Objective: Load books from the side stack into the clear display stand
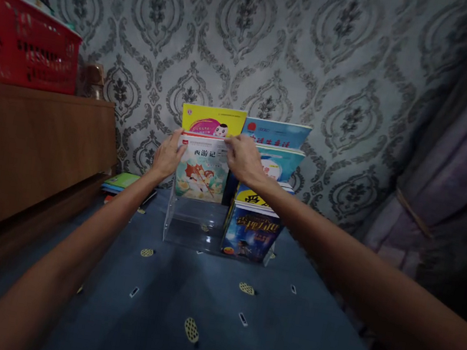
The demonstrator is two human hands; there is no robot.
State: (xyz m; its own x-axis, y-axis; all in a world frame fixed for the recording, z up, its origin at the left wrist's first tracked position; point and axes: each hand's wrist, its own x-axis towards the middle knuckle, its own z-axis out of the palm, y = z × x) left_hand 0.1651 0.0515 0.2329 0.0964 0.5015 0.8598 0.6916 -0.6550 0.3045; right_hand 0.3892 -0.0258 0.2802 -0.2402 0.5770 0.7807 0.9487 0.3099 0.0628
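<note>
- Can read 西游记 in dark characters on the white book (pixel 201 175), above a painted figure; cannot make out the small print near the top edge.
- Can read 生童话 on the blue book (pixel 277 130), beside a round red emblem; cannot clearly see the start of the title beside the right hand (pixel 245 159).
- Can pick out what looks like 爱 on the yellow-and-dark book (pixel 246 194); cannot surely read the stylised title on the dark blue book (pixel 252 235) in front.
- Held upright, the white book, between two hands well apart: pinched at the upper left corner by the left hand (pixel 168 155), at the upper right by the right.
- Set just in front of the yellow book (pixel 199 114), on the left side of the clear stand (pixel 168 221); cannot tell whether resting on a tier.
</note>
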